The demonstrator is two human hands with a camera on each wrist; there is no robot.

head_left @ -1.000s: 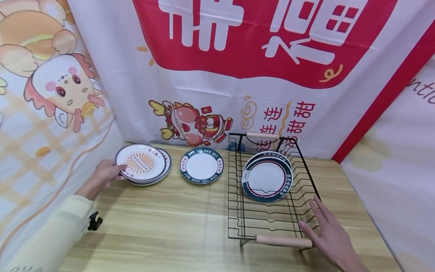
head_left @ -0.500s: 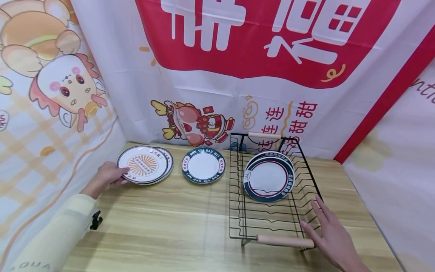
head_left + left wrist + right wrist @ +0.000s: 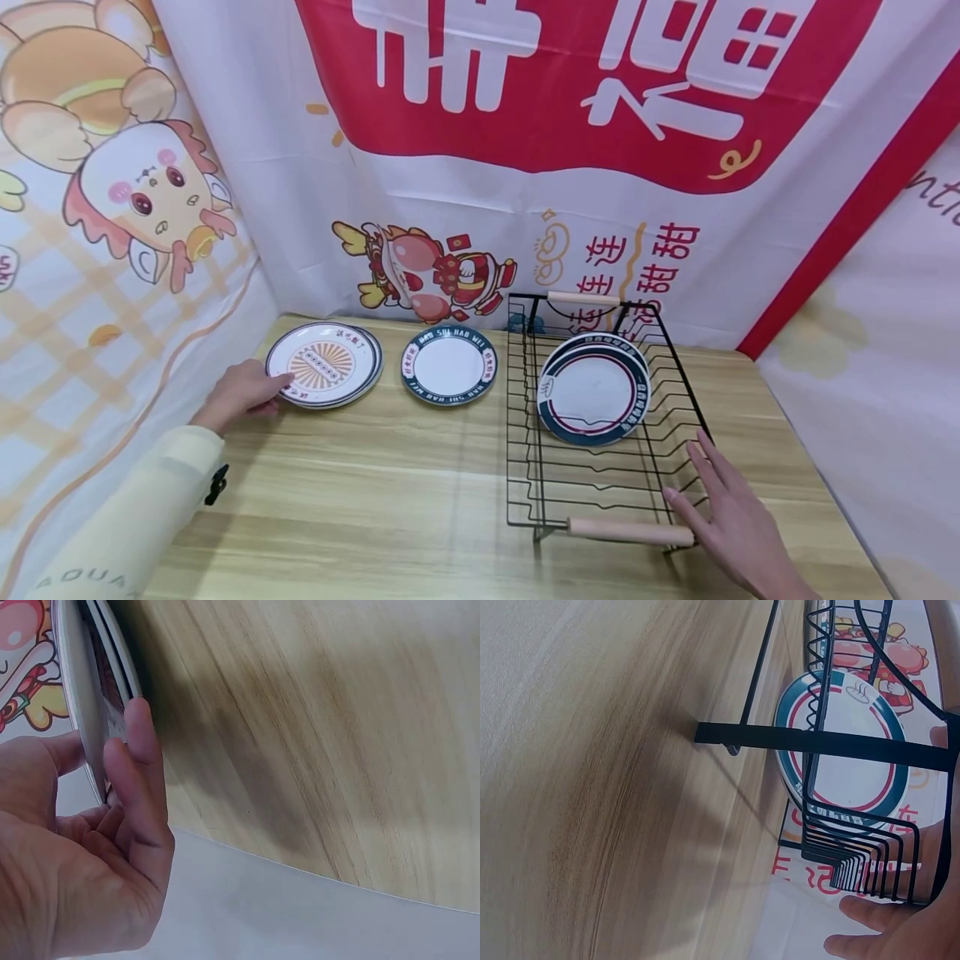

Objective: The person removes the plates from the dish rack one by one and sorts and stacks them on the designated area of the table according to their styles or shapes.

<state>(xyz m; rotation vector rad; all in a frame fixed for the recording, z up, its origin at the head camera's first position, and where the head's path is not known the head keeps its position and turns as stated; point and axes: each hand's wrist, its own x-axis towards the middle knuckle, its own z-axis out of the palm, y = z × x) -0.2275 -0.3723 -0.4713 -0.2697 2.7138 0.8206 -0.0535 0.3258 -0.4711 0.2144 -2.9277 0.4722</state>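
In the head view my left hand (image 3: 243, 393) pinches the left rim of a white plate (image 3: 322, 365) with an orange sunburst, thumb on top. This plate lies over other plates, whose edge (image 3: 378, 367) shows at its right. The left wrist view has the thumb on one face of the plate (image 3: 81, 682) and fingers on the other, with a gap to the plates (image 3: 116, 652) below. My right hand (image 3: 731, 517) rests with extended fingers at the front right corner of a black wire dish rack (image 3: 780, 741). Two dark-rimmed plates (image 3: 592, 396) lean in the rack.
A single teal-rimmed plate (image 3: 450, 367) lies between the stack and the rack. The rack has wooden handles (image 3: 630, 532) at front and back. Printed cloth (image 3: 465, 183) hangs behind the wooden table (image 3: 360, 500) and at both sides.
My left hand and the sunburst plate have shifted slightly to the right, so the plate covers more of those beneath it. The right hand stays at the rack.
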